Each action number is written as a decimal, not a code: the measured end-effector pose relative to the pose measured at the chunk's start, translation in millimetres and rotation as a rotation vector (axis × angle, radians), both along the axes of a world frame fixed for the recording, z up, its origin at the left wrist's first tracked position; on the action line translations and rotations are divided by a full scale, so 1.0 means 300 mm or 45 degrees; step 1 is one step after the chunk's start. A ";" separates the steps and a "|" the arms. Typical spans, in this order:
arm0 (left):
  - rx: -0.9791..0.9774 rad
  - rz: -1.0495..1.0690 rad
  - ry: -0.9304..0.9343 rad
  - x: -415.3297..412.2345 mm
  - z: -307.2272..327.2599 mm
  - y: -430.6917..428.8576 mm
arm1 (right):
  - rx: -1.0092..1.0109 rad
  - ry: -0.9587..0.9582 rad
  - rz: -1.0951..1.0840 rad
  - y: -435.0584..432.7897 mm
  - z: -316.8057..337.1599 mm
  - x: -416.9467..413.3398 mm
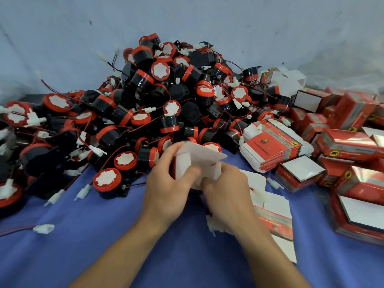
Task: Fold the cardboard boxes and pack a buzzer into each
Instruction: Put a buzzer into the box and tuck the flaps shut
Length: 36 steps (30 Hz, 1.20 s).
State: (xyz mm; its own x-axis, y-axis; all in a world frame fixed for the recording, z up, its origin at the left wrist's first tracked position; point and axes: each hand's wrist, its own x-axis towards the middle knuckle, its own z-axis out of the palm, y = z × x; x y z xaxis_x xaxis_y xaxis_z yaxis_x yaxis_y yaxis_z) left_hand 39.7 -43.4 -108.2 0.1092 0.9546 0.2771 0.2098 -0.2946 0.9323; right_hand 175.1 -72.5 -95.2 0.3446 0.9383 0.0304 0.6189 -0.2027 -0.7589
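Both hands hold one small cardboard box (199, 161), white inside and red outside, half-folded with a flap standing open. My left hand (168, 179) grips its left side, thumb across the front. My right hand (226, 188) pinches its lower right part. A big heap of black-and-red buzzers (158, 96) with red wires and white plugs lies just behind the box. A stack of flat red box blanks (274, 144) sits to the right of my hands.
Folded red boxes (349, 142) crowd the right side on the blue cloth (104, 246). A flat blank (276, 221) lies under my right wrist. Loose white plugs (43, 228) and wires trail at the left. A pale sheet forms the backdrop.
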 end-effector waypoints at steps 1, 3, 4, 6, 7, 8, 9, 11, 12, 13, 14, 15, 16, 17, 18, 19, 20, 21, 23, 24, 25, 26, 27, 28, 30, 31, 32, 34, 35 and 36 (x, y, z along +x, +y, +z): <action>-0.018 0.039 -0.040 -0.006 -0.005 0.006 | 0.006 0.080 0.049 -0.004 0.007 0.009; -0.067 0.045 -0.220 -0.017 -0.016 0.013 | 0.113 0.265 0.062 -0.008 0.019 0.028; -0.090 0.040 -0.284 -0.020 -0.018 0.014 | 0.170 0.353 0.009 -0.008 0.025 0.036; -0.113 0.048 -0.336 -0.023 -0.011 0.007 | 0.307 0.426 -0.148 -0.004 0.033 0.052; -0.097 0.065 -0.335 -0.023 -0.007 0.002 | 0.355 0.355 -0.204 0.002 0.031 0.064; -0.064 0.093 -0.310 -0.023 -0.005 -0.004 | 0.360 0.240 -0.230 0.009 0.035 0.075; -0.027 0.122 -0.281 -0.026 -0.003 -0.010 | 0.331 0.133 -0.223 0.020 0.039 0.088; 0.024 0.166 -0.221 -0.034 -0.008 -0.017 | 0.199 -0.156 -0.161 0.066 0.052 0.109; 0.039 0.177 -0.179 -0.039 -0.013 -0.017 | 0.101 -0.345 -0.108 0.098 0.059 0.109; 0.041 0.184 -0.144 -0.043 -0.017 -0.018 | -0.024 -0.515 -0.069 0.129 0.059 0.105; 0.034 0.188 -0.123 -0.045 -0.022 -0.019 | -0.131 -0.623 -0.043 0.155 0.055 0.095; 0.026 0.187 -0.114 -0.045 -0.025 -0.019 | -0.200 -0.658 -0.029 0.175 0.051 0.082; 0.025 0.183 -0.109 -0.046 -0.029 -0.020 | -0.213 -0.647 -0.034 0.189 0.044 0.071; 0.024 0.171 -0.113 -0.045 -0.029 -0.024 | -0.190 -0.620 -0.055 0.197 0.037 0.066; 0.024 0.153 -0.121 -0.044 -0.027 -0.028 | -0.147 -0.573 -0.078 0.199 0.033 0.072; 0.027 0.129 -0.125 -0.041 -0.023 -0.032 | -0.097 -0.484 -0.114 0.193 0.040 0.087; 0.037 0.114 -0.118 -0.041 -0.021 -0.033 | -0.018 -0.328 -0.156 0.180 0.065 0.109; 0.041 0.115 -0.109 -0.041 -0.019 -0.034 | 0.089 -0.102 -0.184 0.157 0.107 0.129; 0.044 0.130 -0.088 -0.037 -0.013 -0.032 | 0.291 0.375 -0.082 0.084 0.193 0.161; 0.042 0.125 -0.082 -0.034 -0.014 -0.029 | 0.318 0.547 0.102 0.037 0.232 0.165; 0.043 0.116 -0.083 -0.033 -0.019 -0.026 | 0.287 0.608 0.321 -0.006 0.259 0.162; 0.051 0.110 -0.082 -0.035 -0.028 -0.022 | 0.218 0.572 0.508 -0.044 0.274 0.152; 0.056 0.097 -0.080 -0.038 -0.035 -0.018 | 0.144 0.460 0.626 -0.073 0.280 0.136; 0.051 0.082 -0.071 -0.040 -0.040 -0.016 | 0.098 0.283 0.672 -0.089 0.272 0.121; 0.022 0.055 -0.088 -0.040 -0.042 -0.013 | 0.108 -0.212 0.570 -0.093 0.242 0.093; 0.023 0.039 -0.101 -0.039 -0.041 -0.013 | 0.134 -0.468 0.508 -0.093 0.231 0.070; 0.033 0.018 -0.101 -0.036 -0.036 -0.015 | 0.172 -0.716 0.456 -0.094 0.222 0.047; 0.019 -0.030 -0.108 -0.031 -0.020 -0.019 | 0.232 -1.055 0.412 -0.094 0.208 0.007; 0.005 -0.051 -0.118 -0.030 -0.018 -0.019 | 0.233 -1.115 0.416 -0.093 0.208 -0.007; 0.006 -0.078 -0.126 -0.032 -0.020 -0.018 | 0.227 -1.125 0.430 -0.090 0.211 -0.017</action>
State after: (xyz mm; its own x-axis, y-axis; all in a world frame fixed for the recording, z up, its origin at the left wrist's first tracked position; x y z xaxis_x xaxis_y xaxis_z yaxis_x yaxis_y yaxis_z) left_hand 30.1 -48.8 -114.0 0.1395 0.9456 0.2939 0.0985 -0.3086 0.9461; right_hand 169.9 -99.6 -31.8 -0.1589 0.9402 0.3014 0.9863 0.1646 0.0067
